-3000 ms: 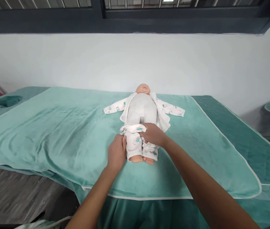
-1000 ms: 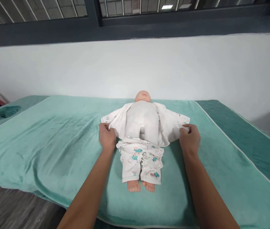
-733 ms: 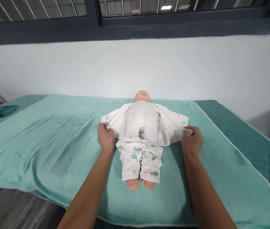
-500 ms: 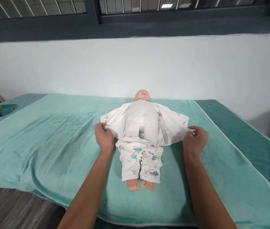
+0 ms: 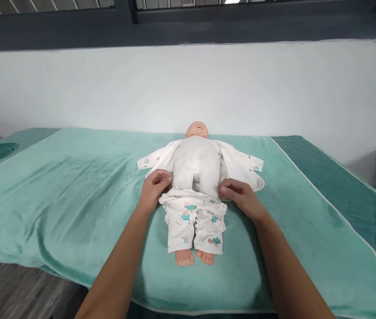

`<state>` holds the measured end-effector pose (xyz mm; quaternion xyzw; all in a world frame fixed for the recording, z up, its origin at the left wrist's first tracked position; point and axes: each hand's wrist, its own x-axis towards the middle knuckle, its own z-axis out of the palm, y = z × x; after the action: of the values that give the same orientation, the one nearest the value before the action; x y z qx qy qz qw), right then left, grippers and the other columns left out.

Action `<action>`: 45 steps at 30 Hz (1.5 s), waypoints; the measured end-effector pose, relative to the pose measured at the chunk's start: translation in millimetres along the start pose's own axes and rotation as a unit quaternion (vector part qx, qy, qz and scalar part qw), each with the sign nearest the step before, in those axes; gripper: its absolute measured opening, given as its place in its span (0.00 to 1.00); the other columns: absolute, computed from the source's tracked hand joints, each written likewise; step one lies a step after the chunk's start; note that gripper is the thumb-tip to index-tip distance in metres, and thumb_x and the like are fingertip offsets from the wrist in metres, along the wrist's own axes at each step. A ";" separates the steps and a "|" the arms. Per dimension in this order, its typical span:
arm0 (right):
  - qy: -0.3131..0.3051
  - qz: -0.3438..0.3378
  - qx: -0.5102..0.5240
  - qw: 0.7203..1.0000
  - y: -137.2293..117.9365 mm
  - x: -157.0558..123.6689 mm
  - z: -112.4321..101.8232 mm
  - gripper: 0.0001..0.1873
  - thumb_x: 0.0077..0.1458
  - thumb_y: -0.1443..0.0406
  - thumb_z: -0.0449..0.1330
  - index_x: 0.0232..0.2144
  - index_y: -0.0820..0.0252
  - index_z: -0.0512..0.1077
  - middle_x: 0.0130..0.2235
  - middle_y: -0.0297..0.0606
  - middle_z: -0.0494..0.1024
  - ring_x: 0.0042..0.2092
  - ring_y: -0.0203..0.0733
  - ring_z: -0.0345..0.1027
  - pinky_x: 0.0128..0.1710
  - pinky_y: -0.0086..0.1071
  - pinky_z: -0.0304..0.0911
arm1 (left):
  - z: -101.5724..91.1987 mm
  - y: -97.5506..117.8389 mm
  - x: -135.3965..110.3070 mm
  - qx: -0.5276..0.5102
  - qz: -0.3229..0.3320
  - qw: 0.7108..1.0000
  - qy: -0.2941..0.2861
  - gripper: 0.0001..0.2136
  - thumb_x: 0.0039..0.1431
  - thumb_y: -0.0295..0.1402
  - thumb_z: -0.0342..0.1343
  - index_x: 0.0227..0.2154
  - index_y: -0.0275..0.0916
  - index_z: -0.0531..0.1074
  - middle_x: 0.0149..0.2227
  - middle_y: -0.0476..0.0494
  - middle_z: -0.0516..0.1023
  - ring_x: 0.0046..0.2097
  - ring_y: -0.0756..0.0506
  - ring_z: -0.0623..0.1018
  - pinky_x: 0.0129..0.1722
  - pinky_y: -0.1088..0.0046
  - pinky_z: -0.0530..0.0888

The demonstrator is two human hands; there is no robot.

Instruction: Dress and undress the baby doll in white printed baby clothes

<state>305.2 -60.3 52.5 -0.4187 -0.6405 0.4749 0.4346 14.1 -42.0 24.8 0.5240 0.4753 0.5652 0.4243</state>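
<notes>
shins of doll (image 5: pixel 196 155): hidden in trousers (image 5: pixel 180 221) | window (image 5: pixel 188 30): cropped above | floor (image 5: pixel 11 285): cropped left

The doll (image 5: pixel 196 155) is laid on its back upon the blanket (image 5: pixel 84 199). The trousers (image 5: pixel 183 212) are gathered around its legs, and the shirt (image 5: pixel 239 169) is spread open to both its sides. The grip of the left hand (image 5: pixel 155 186) is placed beside the doll's thigh at left, that of the right hand (image 5: pixel 239 194) at right. Behind the doll, the wall (image 5: pixel 188 88) is topped by the window frame (image 5: pixel 208 30).
</notes>
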 end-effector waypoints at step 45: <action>0.213 -0.080 -0.267 0.936 8.9 13.3 32.0 0.14 0.64 0.52 0.51 0.32 0.52 0.66 0.23 0.30 0.66 0.26 0.38 0.59 0.30 0.31 0.53 | -15.2 20.3 -1.3 0.046 -0.020 0.914 -0.402 0.19 0.46 0.50 0.68 0.36 0.43 0.83 0.41 0.42 0.62 0.42 0.43 0.67 0.42 0.67 0.70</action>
<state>272.1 -53.7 40.5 -0.5583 -0.6674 0.1499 0.4695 -0.6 -48.6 44.4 0.7163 0.3009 0.2760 0.5659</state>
